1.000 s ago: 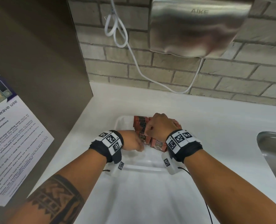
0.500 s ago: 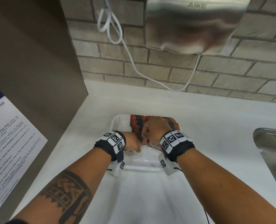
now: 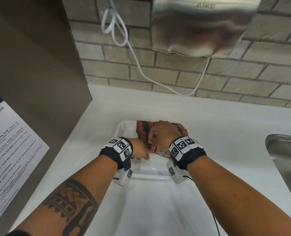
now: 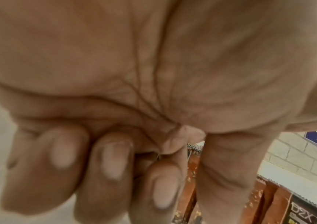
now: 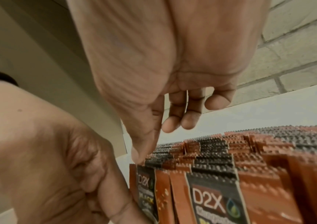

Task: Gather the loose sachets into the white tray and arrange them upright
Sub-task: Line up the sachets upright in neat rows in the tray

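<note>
wrist views: "D2X" print on sachets point(image 5: 211, 174), unreadable from head | left hand point(image 3: 138, 149) pinches front sachet, other fingers curled | right hand point(image 3: 163, 133) thumb touches sachet tops, fingers loosely bent, gripping nothing | tray point(image 3: 122, 128)

The right hand point(image 3: 164, 133) hides the middle sachets point(image 3: 143, 132); the sink point(image 3: 287, 160) is cut off.

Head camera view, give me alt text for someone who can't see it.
Two hands work at a row of red-and-black sachets standing upright in a white tray on a white counter; the right hand is on top, the left hand at the near end. A metal hand dryer hangs above.
</note>
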The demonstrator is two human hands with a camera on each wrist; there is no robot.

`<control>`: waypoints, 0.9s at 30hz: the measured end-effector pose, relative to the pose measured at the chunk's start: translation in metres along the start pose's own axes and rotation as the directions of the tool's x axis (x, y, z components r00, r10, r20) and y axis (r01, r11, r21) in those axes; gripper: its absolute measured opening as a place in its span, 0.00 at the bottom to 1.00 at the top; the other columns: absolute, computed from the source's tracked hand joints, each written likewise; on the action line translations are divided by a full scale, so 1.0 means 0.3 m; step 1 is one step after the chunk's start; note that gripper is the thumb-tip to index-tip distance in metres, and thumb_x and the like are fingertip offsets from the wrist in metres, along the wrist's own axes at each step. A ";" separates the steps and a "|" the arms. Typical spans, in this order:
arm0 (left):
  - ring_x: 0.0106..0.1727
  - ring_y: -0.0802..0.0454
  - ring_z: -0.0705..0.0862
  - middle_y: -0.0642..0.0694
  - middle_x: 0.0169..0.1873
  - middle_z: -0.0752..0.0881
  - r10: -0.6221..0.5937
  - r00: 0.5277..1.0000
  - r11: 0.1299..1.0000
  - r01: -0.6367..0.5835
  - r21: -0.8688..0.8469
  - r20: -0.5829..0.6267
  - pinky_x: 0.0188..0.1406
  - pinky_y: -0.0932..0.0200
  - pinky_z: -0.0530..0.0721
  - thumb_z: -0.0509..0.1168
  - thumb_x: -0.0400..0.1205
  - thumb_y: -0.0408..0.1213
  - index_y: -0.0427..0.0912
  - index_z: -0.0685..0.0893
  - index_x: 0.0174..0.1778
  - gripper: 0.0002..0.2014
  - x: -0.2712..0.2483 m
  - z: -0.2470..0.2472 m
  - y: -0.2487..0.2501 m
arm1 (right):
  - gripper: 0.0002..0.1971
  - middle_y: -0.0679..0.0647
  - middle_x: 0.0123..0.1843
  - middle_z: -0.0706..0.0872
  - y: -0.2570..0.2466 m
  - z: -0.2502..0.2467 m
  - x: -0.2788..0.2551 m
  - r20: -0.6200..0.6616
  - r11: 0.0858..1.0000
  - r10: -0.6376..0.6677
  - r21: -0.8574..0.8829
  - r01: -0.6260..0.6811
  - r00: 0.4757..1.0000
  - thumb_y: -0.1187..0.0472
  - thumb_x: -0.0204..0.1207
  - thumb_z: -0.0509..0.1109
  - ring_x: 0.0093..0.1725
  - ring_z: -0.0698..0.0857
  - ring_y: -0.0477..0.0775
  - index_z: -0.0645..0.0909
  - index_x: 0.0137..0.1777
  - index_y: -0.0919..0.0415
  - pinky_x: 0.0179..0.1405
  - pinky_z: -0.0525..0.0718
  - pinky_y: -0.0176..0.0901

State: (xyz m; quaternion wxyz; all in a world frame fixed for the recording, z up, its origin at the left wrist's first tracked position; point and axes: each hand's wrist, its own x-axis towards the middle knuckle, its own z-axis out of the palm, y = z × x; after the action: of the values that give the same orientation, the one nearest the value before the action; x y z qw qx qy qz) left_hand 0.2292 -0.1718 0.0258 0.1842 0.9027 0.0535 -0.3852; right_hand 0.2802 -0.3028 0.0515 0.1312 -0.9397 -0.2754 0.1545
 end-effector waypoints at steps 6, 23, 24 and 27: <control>0.28 0.50 0.75 0.44 0.40 0.82 0.009 1.000 1.000 -0.008 0.021 -0.015 0.27 0.62 0.73 0.67 0.84 0.45 0.38 0.85 0.65 0.19 -0.021 -0.005 0.007 | 0.06 0.41 0.45 0.85 0.011 -0.022 -0.015 -0.023 0.999 -0.011 0.052 0.012 1.000 0.55 0.74 0.74 0.51 0.85 0.48 0.89 0.36 0.44 0.58 0.85 0.53; 0.52 0.49 0.85 0.53 0.48 0.87 -0.192 0.702 0.814 -0.276 -0.511 -0.686 0.55 0.58 0.81 0.66 0.84 0.36 0.47 0.89 0.56 0.08 -0.195 -0.051 -0.308 | 0.04 0.47 0.49 0.89 0.433 0.036 -0.309 -0.274 0.749 0.473 0.626 -0.218 0.837 0.57 0.81 0.71 0.50 0.86 0.53 0.86 0.51 0.47 0.51 0.79 0.43; 0.52 0.47 0.85 0.50 0.50 0.87 -0.220 0.718 0.812 -0.240 -0.532 -0.660 0.56 0.56 0.82 0.65 0.85 0.35 0.47 0.88 0.58 0.10 -0.182 -0.038 -0.333 | 0.04 0.49 0.48 0.89 0.446 0.064 -0.320 -0.246 0.722 0.497 0.648 -0.240 0.832 0.56 0.81 0.71 0.49 0.86 0.54 0.85 0.53 0.48 0.52 0.83 0.47; 0.53 0.45 0.84 0.41 0.59 0.86 -0.263 0.803 0.762 -0.168 -0.625 -0.535 0.59 0.50 0.83 0.63 0.85 0.36 0.47 0.83 0.67 0.15 -0.155 -0.003 -0.378 | 0.09 0.50 0.49 0.89 0.458 0.131 -0.337 -0.157 0.632 0.532 0.727 -0.267 0.832 0.54 0.82 0.71 0.48 0.89 0.55 0.83 0.60 0.50 0.55 0.89 0.60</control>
State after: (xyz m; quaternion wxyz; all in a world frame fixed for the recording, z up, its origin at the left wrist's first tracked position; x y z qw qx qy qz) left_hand 0.1703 -0.0643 0.0266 0.4462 0.8546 0.2616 -0.0450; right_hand 0.2507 -0.4647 -0.0081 0.4738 -0.8740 0.0488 0.0961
